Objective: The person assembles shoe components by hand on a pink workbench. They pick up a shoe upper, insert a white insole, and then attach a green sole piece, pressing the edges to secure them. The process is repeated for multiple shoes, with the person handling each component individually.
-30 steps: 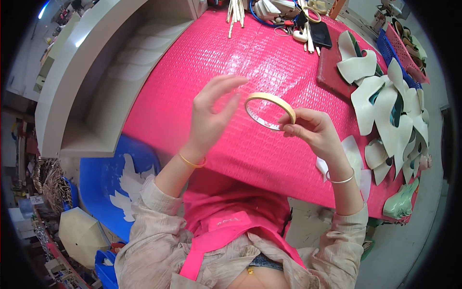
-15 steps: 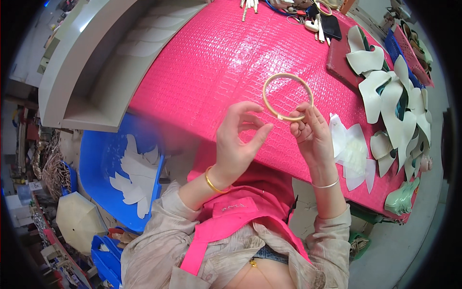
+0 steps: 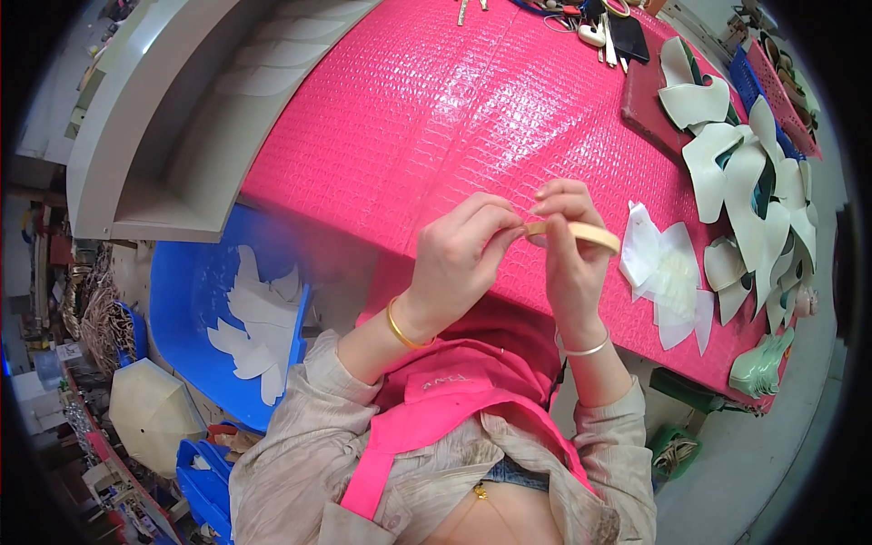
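A thin roll of beige tape (image 3: pixel 597 238) is turned edge-on over the near part of the pink table. My right hand (image 3: pixel 574 272) grips it, the thumb in front and the other fingers behind. My left hand (image 3: pixel 461 252) pinches at the roll's left edge with thumb and forefinger; the tape end between those fingertips is too small to make out. To the right of my hands lie thin white cut sheets (image 3: pixel 672 282), apart from both hands.
The pink textured table cover (image 3: pixel 391 127) stretches ahead. Pale shoe-upper-like pieces (image 3: pixel 749 200) heap at the right, above a green stack (image 3: pixel 761 365). A grey shelf unit (image 3: pixel 163 136) stands at the left, over a blue bin (image 3: pixel 191 309) with white pieces. A dark phone (image 3: pixel 625 38) lies far off.
The tape roll has tipped from facing upright to edge-on and come lower. My left hand has moved right and closed from an open curl into a pinch at its edge.
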Demonstrator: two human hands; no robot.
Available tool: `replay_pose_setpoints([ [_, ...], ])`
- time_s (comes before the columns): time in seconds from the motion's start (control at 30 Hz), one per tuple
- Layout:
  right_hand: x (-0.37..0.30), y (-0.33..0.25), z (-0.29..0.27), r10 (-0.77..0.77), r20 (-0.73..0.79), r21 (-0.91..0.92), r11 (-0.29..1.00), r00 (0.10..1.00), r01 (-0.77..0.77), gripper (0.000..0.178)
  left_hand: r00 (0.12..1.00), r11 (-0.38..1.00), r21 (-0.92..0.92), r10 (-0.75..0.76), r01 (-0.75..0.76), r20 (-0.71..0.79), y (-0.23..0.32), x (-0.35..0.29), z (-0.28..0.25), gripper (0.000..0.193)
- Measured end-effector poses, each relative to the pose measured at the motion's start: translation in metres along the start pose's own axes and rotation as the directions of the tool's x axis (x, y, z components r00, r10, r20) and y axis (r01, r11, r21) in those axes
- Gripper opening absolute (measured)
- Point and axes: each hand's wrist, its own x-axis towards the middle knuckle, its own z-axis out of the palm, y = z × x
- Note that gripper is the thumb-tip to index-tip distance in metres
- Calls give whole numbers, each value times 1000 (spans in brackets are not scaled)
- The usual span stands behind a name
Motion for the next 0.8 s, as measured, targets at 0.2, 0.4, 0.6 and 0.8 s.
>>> replay_pose_setpoints([
  [0.2,10,-18,-9,183,109,-621,780,977,-77,10,865,878,-190,-357,439,353,-3,7,-28,11],
  [0.4,15,-39,-21,506,129,-272,845,853,-460,17,598,369,-474,-417,799,684,-20,9,-42,33],
  [0.6,39,-50,-27,667,408,-510,733,623,-450,20,481,273,-400,-402,875,779,-16,10,-39,34],
  [0.8,50,-47,-10,786,386,-657,602,483,-454,22,422,290,-320,-436,902,795,-10,6,-38,31],
])
